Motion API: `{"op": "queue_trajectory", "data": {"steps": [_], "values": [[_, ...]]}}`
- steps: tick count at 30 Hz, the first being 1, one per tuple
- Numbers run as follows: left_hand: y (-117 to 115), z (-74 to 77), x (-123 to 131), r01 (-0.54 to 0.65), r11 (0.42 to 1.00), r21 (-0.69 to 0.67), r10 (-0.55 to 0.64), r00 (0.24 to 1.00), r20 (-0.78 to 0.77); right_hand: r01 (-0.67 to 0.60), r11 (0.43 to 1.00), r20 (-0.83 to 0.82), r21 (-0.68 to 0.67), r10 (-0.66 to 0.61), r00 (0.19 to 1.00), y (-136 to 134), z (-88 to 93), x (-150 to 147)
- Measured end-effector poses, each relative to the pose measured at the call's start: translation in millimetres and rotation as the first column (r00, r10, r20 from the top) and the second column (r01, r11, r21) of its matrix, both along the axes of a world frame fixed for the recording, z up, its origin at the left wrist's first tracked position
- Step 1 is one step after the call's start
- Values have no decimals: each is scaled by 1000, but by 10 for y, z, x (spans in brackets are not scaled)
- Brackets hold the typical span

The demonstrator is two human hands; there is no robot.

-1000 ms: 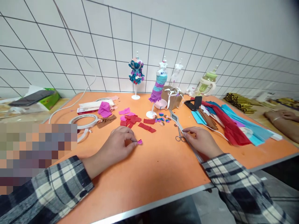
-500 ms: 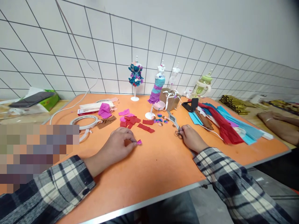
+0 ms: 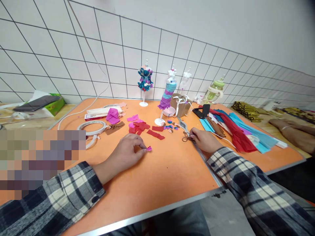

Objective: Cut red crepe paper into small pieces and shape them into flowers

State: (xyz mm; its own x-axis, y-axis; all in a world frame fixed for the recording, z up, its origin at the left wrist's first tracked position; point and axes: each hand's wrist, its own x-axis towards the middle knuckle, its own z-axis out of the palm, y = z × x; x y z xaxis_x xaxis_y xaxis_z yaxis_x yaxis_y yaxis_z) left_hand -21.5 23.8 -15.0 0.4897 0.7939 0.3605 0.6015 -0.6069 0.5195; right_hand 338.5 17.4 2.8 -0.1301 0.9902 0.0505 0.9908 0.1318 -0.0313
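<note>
In the head view, the left hand (image 3: 130, 150) rests over the orange bench (image 3: 157, 183), and its thumb and finger are pinching a small magenta piece (image 3: 149, 148), which is near the middle of the bench. The right hand (image 3: 206, 141) is at the rings of the scissors (image 3: 185, 139); I cannot tell if its grip is closed on them. Beyond the left hand lie red strips (image 3: 156, 134), and they are between it and the dressed mannequin (image 3: 167, 94), which wears blue and purple. Small cut pieces (image 3: 169, 127) are scattered beside the base of this mannequin, near the scissors. Behind it stand a pink bowl (image 3: 169, 112) and a brown bag (image 3: 181, 107). To the left there is a tape roll (image 3: 93, 133); to the right, a red sheet (image 3: 237, 131) partly covers blue sheets (image 3: 262, 142). Farther to the right, another person's arms (image 3: 290, 132) are resting.
</note>
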Motion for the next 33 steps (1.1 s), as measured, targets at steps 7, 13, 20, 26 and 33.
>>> {"op": "queue_trajectory", "data": {"steps": [7,13,20,26,33], "values": [[20,-34,-21,-2,1000,-2,2,1000,-13,-119,991,102,68,112,989,85,-91,-155],[10,-7,-13,-1,1000,-13,1,1000,-6,-247,935,160,255,211,964,54,-255,-237],[8,11,29,-34,996,-80,37,998,41,-79,866,-146,494,172,974,54,-98,-479],[20,8,6,-35,996,-84,39,998,51,7,998,-408,66,21,913,275,48,-788],[31,3,17,-23,994,-110,31,997,76,-100,995,-520,-8,81,850,545,12,-854]]}}
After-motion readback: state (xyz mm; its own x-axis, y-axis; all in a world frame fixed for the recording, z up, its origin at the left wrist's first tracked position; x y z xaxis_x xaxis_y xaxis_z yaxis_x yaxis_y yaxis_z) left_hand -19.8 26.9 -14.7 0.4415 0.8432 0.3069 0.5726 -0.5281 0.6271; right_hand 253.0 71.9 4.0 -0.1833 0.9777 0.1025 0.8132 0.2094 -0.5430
